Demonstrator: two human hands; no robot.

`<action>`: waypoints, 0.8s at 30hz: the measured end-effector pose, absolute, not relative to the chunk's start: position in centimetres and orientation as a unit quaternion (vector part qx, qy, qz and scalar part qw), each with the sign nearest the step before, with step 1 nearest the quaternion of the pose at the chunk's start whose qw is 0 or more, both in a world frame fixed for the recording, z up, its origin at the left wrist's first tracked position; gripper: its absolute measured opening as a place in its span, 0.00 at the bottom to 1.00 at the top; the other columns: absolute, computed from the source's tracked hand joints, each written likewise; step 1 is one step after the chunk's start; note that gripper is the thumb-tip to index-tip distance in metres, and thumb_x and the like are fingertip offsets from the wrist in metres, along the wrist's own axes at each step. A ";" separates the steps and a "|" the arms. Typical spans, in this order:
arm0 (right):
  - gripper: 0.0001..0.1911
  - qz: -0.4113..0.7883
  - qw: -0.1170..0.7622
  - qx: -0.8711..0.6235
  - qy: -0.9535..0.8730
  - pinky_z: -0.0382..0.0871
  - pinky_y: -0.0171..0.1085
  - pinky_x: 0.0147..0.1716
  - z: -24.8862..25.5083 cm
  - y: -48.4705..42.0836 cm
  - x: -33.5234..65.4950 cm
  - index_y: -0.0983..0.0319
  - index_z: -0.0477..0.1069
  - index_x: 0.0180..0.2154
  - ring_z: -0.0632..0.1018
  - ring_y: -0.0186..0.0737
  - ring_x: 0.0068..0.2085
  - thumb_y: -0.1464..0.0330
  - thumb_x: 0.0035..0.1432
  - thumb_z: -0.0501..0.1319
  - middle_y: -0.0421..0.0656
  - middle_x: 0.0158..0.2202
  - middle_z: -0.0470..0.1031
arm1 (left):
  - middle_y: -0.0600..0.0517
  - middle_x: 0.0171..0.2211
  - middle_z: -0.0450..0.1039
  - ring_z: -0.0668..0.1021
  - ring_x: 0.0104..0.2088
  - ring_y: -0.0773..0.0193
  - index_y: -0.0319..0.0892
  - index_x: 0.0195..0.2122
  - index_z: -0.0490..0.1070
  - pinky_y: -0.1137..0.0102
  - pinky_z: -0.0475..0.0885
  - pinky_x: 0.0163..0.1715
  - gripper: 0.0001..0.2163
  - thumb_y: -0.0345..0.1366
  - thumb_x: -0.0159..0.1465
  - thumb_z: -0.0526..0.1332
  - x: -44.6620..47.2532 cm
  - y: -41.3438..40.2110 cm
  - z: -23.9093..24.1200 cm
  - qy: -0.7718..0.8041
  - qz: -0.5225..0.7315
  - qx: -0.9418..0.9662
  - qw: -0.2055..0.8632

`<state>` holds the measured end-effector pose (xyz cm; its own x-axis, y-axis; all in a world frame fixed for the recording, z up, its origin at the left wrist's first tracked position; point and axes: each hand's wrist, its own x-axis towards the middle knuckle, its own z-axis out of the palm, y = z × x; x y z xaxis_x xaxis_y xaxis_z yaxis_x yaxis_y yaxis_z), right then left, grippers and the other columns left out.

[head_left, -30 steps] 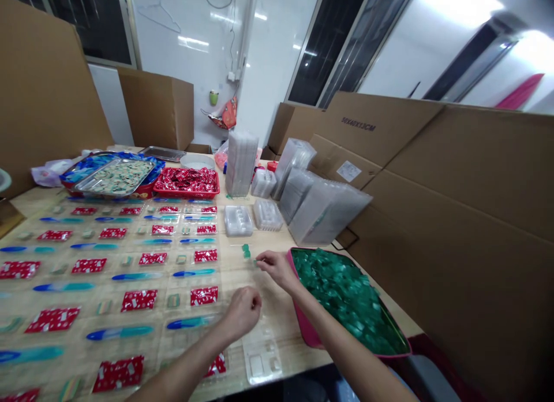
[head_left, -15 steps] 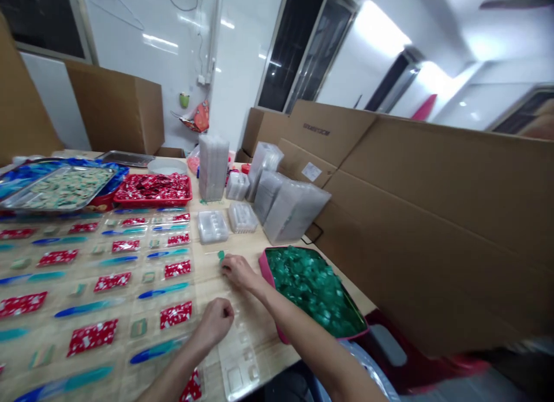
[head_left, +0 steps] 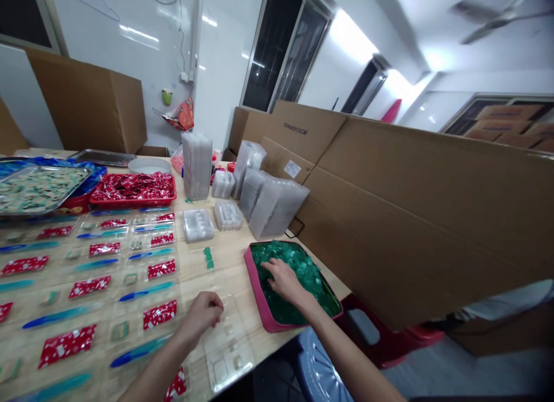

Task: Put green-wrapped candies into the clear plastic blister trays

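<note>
My right hand [head_left: 283,279] is over the pink-rimmed tray [head_left: 262,301], its fingers reaching forward onto the heap of green translucent film pieces [head_left: 308,275]. The fingers are apart, and no piece shows clearly in them. My left hand [head_left: 203,316] is curled closed above the table, beside a clear plastic blister tray [head_left: 227,347]. Whatever its fingers hold, if anything, is hidden. Small green pieces [head_left: 209,257] lie in a short line on the table, ahead of my left hand.
Left are rows of clear trays with blue pens [head_left: 147,291], red packets [head_left: 160,314] and small greenish blocks [head_left: 120,331]. Behind stand a red tray of packets [head_left: 134,203], a metal tray [head_left: 64,203] and stacked clear trays [head_left: 197,165]. Cardboard [head_left: 389,217] walls the right side.
My right hand has moved from the table to the tray of green pieces. More green shows on the table where it was. My left hand stays curled; the view has turned right.
</note>
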<state>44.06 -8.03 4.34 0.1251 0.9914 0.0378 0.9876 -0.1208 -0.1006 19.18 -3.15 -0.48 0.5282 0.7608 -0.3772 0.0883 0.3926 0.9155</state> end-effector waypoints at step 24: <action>0.14 0.360 0.531 -0.609 -0.467 0.69 0.37 0.35 4.1 -12.7 39.1 0.61 0.77 0.36 0.75 0.38 0.33 0.66 0.43 0.70 0.41 0.30 0.77 | 0.48 0.24 0.75 0.76 0.25 0.67 0.33 0.26 0.75 0.70 0.72 0.32 0.07 0.24 0.56 0.57 25.2 -6.6 3.0 0.296 0.261 0.162 0.905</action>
<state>39.14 -12.70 4.10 0.3061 0.9502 0.0578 0.1864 -0.0003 -0.9825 25.24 -6.62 3.01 0.6886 0.5682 -0.4505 -0.3770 0.8112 0.4470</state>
